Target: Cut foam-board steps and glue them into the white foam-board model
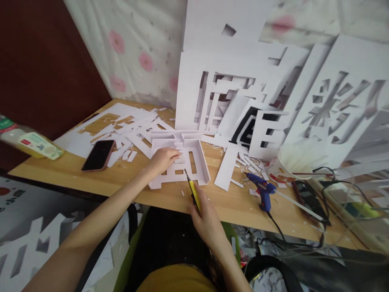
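My right hand [205, 213] is wrapped around a yellow and black utility knife [193, 190]. The blade points up and away, towards the white foam-board letter [199, 162], which lies on the table with raised walls along its back and right side. Over the middle of this letter, the fingers of my left hand [164, 160] are pinched together on a small white piece of board [179, 159]. Part of that piece is hidden by the fingertips. The knife tip is close to the letter's front part; whether it touches I cannot tell.
A blue glue gun [263, 190] lies to the right, near a paper tub [281, 166]. On the left are a phone [99, 155], a bottle [33, 142] and cut sheets [114, 121]. Large cut-out boards [194, 61] lean behind. White scraps [249, 162] and cables litter the right.
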A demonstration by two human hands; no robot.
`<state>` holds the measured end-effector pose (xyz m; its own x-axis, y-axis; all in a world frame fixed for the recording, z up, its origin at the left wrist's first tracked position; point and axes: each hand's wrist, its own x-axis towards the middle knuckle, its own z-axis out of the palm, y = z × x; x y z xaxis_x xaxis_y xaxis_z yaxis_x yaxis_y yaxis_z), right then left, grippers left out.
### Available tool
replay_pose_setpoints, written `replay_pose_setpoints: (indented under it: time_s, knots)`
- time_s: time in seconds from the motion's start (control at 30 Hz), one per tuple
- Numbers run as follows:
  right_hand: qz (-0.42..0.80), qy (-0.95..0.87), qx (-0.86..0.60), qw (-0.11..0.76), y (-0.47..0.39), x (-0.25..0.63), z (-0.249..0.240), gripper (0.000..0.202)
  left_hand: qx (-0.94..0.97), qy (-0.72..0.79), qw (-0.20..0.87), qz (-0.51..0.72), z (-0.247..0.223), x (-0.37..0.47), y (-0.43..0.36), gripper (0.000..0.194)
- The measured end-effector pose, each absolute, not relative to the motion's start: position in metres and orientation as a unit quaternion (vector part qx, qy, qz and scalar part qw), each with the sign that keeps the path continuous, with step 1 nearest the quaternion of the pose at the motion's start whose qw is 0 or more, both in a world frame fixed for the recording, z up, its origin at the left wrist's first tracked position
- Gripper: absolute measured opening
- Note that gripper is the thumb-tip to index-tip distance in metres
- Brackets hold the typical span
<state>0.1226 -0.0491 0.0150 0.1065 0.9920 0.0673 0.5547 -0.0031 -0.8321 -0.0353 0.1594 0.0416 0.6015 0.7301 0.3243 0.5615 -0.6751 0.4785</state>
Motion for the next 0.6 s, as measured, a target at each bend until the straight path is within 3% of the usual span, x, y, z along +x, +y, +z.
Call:
replay_pose_setpoints:
  time_s: [0.6]
  knots:
    - [0.32, -0.588, -0.66, 0.342, -0.014, 0.119, 0.027, 0.059, 0.89, 0.338, 0.163, 0.259, 0.036, -0.034, 0.167, 0.018]
